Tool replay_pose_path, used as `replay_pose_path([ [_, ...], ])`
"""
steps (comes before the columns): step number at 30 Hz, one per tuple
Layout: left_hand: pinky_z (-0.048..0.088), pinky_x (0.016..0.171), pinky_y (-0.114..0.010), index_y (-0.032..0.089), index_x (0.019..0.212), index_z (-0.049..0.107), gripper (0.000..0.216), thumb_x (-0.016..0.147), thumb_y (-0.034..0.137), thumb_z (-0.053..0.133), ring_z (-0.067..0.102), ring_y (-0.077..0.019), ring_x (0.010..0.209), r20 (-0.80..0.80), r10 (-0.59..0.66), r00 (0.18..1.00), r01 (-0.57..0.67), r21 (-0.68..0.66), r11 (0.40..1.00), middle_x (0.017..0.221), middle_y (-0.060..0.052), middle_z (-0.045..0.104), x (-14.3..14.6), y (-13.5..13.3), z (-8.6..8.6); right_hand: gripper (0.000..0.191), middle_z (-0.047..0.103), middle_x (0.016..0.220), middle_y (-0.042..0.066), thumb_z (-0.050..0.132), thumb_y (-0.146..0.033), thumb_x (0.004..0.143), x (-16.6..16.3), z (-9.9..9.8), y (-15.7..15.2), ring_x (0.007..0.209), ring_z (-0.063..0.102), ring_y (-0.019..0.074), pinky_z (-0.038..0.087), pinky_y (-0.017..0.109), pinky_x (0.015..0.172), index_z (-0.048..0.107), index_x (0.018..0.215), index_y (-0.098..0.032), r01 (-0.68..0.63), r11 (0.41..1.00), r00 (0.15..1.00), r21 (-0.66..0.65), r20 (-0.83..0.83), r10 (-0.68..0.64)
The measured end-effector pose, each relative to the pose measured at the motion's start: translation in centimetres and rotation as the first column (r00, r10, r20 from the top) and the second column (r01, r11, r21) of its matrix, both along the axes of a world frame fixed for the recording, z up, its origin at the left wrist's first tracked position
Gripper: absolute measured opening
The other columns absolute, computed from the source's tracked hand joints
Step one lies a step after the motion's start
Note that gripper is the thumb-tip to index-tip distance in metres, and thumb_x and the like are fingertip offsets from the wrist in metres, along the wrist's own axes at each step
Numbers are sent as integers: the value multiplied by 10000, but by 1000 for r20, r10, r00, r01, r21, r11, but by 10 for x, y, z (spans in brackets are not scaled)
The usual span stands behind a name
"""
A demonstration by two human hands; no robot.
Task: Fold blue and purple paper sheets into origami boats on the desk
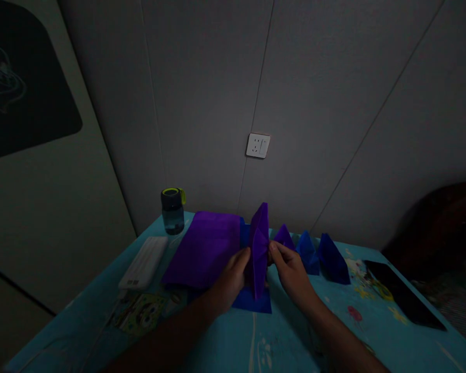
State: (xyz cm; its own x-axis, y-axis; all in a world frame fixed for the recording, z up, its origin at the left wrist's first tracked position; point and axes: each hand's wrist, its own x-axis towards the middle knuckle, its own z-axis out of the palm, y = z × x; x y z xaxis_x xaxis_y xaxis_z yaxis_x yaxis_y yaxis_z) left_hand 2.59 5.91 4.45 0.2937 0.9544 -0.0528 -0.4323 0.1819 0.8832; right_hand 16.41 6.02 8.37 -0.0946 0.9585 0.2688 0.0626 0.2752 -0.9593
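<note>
A folded purple paper boat (pixel 259 248) stands on end between my hands, above the table. My left hand (pixel 235 272) grips its left side, thumb on the near face and the other fingers hidden behind the paper. On the right side, my right hand (pixel 285 261) pinches the paper's edge between thumb and forefinger. Beneath and to the left lie flat purple sheets (pixel 209 248) over blue sheets (pixel 252 303). Just beyond my right hand is another folded purple paper piece (pixel 284 235), with a blue one (pixel 307 254) and a dark blue one (pixel 334 261) beside it.
A dark water bottle (pixel 173 212) with a yellow-green loop stands at the back left. In front of it lies a white power bank (pixel 143 263). A black tablet-like slab (pixel 404 295) lies at the right. A wall with a socket (pixel 258 145) borders the patterned blue table (pixel 295 342).
</note>
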Motion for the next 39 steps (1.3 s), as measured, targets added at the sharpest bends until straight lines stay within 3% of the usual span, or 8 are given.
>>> replay_pose_path([
  [4, 468, 964, -328, 222, 1264, 558, 461, 871, 462, 577, 581, -229, 1163, -78, 161, 984, -145, 176, 974, 1274, -85, 617, -2, 1, 1, 423, 694, 843, 56, 616, -533, 827, 8, -8, 4, 762, 629, 196, 520, 321, 721, 694, 1029, -170, 105, 993, 989, 49, 98, -110],
  [8, 330, 1110, -367, 203, 1232, 602, 444, 895, 480, 523, 458, -256, 1309, -159, 246, 956, -215, 188, 958, 1334, -86, 581, -6, 2, -5, 493, 698, 944, 91, 605, -521, 845, 10, -19, 3, 809, 635, 212, 521, 331, 715, 648, 1178, -161, 113, 993, 975, 46, 187, -119],
  [11, 339, 1101, -359, 197, 1204, 621, 460, 860, 499, 573, 455, -269, 1311, -216, 249, 944, -213, 178, 961, 1320, -91, 590, -9, 0, -5, 467, 683, 960, 85, 609, -493, 852, 10, -22, 1, 787, 619, 195, 509, 325, 711, 648, 1192, -175, 95, 990, 964, 109, 238, -119],
  [17, 470, 941, -330, 165, 1133, 627, 426, 854, 485, 593, 623, -238, 1061, -247, 157, 956, -53, 382, 923, 1107, -97, 689, -7, -1, 5, 386, 655, 910, 62, 566, -413, 898, 10, -17, -1, 801, 600, 175, 489, 295, 697, 654, 1213, -208, -21, 975, 951, 221, 307, -49],
  [23, 479, 889, -329, 142, 1096, 639, 437, 919, 501, 463, 640, -227, 978, -318, 217, 923, -98, 350, 932, 1010, -83, 708, -8, 6, 0, 395, 649, 975, 64, 548, -392, 911, 10, -14, -5, 856, 601, 175, 493, 291, 734, 617, 1257, -215, -39, 973, 935, 229, 352, -45],
  [27, 478, 881, -328, 134, 1098, 638, 394, 935, 438, 446, 640, -223, 959, -358, 294, 886, -130, 417, 900, 1016, -84, 706, -11, 8, -1, 386, 654, 952, 58, 495, -322, 923, 7, -13, -9, 790, 602, 166, 492, 276, 688, 589, 1276, -201, 20, 973, 917, 230, 384, -110],
  [35, 463, 928, -334, 162, 1151, 634, 359, 947, 372, 427, 635, -222, 989, -421, 323, 848, -64, 523, 850, 1081, -88, 699, -7, 2, 3, 256, 643, 830, 52, 474, -215, 882, 3, -13, -9, 749, 597, 184, 471, 304, 720, 674, 1035, -165, 42, 943, 841, 330, 498, -212],
  [39, 476, 896, -343, 178, 1126, 661, 343, 937, 369, 448, 646, -225, 935, -440, 317, 840, -58, 508, 859, 1031, -84, 712, -10, 4, 4, 240, 641, 823, 61, 463, -222, 882, 8, -15, -7, 765, 607, 200, 474, 310, 715, 679, 967, -163, 50, 958, 852, 283, 489, -189],
])
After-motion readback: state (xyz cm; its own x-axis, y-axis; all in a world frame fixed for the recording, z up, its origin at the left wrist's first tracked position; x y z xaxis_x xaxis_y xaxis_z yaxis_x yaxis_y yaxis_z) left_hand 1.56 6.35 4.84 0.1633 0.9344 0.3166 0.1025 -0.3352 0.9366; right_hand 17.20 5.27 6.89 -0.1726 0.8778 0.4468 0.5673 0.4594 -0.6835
